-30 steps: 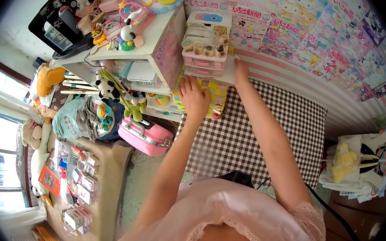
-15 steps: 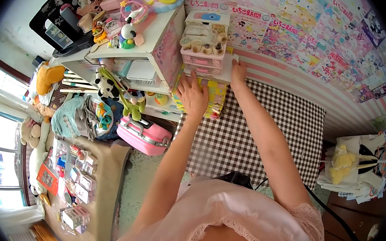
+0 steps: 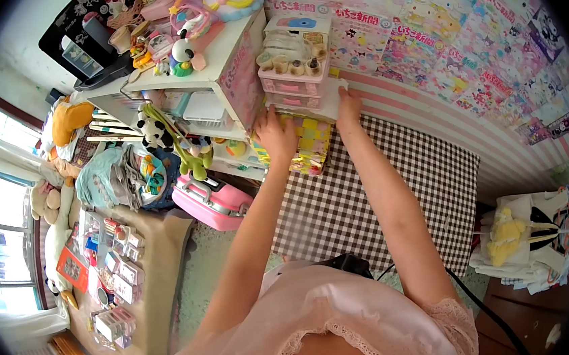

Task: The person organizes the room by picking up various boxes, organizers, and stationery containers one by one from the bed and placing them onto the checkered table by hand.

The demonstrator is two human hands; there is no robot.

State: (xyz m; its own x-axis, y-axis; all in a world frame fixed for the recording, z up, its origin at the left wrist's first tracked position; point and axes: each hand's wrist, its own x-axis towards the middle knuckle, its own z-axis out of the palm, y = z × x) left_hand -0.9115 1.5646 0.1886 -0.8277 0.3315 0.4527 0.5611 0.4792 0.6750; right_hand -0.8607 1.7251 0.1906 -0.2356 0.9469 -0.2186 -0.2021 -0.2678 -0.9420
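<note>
My right hand [image 3: 348, 111] grips the right edge of a white board [image 3: 324, 110], thumb on top. On this board stands a small pink drawer unit [image 3: 292, 90], with several small round containers [image 3: 296, 67] in a row on top. My left hand [image 3: 277, 137] lies at the board's front left, over a yellow patterned box [image 3: 312, 141]; its fingers are apart and the tips reach the board's edge. What lies under that palm is hidden. The yellow box rests on a table with a black-and-white checked cloth [image 3: 392, 168].
A white shelf unit [image 3: 239, 87] with toys on top stands close on the left. Posters [image 3: 414, 37] cover the wall behind. A pink suitcase [image 3: 212, 201] is on the floor, and a second table [image 3: 149, 257] with small boxes stands left. Hanging clothes [image 3: 527, 244] are at the right.
The view has shifted slightly. My left hand has moved a little up and left, with its fingers less stretched out. My right hand keeps its hold on the board's edge.
</note>
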